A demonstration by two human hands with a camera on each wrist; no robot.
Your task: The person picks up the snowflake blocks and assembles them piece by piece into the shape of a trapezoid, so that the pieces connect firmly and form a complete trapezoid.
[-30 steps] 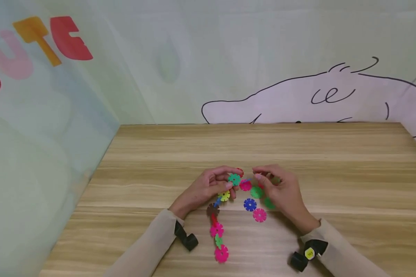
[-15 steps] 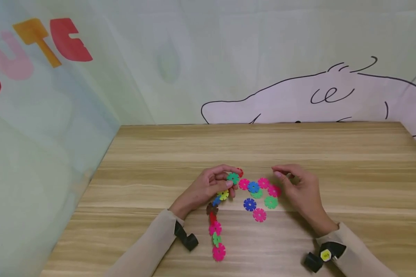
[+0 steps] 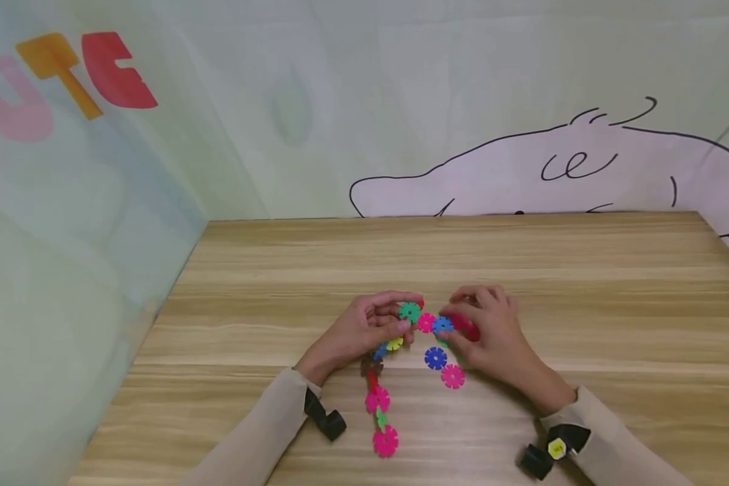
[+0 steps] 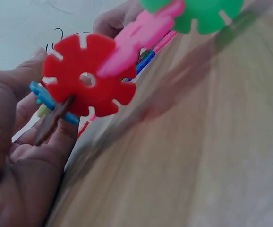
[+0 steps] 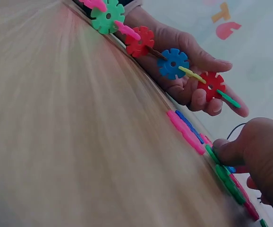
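Observation:
My left hand [image 3: 373, 320] grips the end of a chain of slotted plastic snowflake discs. A teal-green disc [image 3: 410, 312] is at its thumb and fingertips, with a red disc [image 5: 211, 86] behind it in the right wrist view. Down from the hand the chain runs through a yellow disc [image 3: 394, 343], a brown disc [image 3: 372, 366] and a second red disc [image 4: 91, 78] to a pink disc [image 3: 385, 441] at the near end. My right hand [image 3: 492, 334] pinches a loose blue disc [image 3: 442, 325] at its edges between thumb and finger, low over the table.
Loose discs lie around the right hand: a small pink disc [image 3: 426, 322], a dark blue disc [image 3: 435, 358] and a pink disc [image 3: 452, 376]. Darker pink discs [image 3: 466, 327] are partly under its fingers. The wooden table [image 3: 279, 263] meets a printed backdrop [image 3: 249, 135] behind.
The right hand left the blue disc lying flat and moved right, then came back left and took it by the edges. The left hand and chain have barely shifted.

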